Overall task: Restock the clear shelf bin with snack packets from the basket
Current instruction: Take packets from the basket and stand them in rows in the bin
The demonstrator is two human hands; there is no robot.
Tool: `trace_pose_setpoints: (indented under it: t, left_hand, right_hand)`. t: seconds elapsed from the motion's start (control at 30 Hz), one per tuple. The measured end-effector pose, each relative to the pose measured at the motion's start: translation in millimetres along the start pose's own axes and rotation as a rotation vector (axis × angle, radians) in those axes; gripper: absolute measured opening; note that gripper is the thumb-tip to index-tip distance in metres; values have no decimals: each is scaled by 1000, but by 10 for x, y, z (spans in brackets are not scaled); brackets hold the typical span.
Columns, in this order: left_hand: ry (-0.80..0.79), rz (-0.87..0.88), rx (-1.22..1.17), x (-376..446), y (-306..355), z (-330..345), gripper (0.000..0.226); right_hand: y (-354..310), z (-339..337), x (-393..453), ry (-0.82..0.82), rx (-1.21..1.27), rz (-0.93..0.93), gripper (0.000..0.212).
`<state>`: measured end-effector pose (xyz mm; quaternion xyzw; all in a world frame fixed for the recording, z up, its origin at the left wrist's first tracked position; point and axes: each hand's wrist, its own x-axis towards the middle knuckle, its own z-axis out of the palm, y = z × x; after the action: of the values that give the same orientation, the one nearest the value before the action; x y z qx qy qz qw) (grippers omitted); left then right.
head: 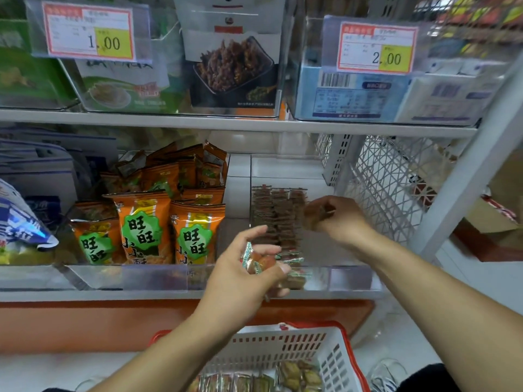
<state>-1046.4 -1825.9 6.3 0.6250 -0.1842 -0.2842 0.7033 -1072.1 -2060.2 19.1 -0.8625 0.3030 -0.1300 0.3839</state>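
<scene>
Shop shelf, lower tier: clear bin (348,278) already holds rows of brown snack packets (276,219), left hand (243,274) grips several more at its front, right hand (336,219) pinches one inside, basket (334,360) below not empty, roughly midway.

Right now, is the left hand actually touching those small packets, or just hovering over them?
Touching. The head view shows the left hand with thumb and fingers curled round a small bunch of snack packets, at the front of the clear shelf bin.
</scene>
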Motion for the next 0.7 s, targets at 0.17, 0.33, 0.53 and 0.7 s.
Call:
trace_pose_setpoints:
  t: [0.17,0.33,0.53,0.7]
  left_hand:
    - [-31,-103,-56,77,-29,105,56]
    - [-35,-189,-133,141,-37,116,49]
    - [-31,-222,-185,149,-40,95,43]
    - [-32,-271,-292,153,-20,104,35]
  right_hand:
    - [290,181,452,-38,-368,17,5]
    - [386,290,650,-46,-333,-92,35]
    - [424,347,745,-41,-77,134,58]
    - [447,392,777,1,-39,164,57]
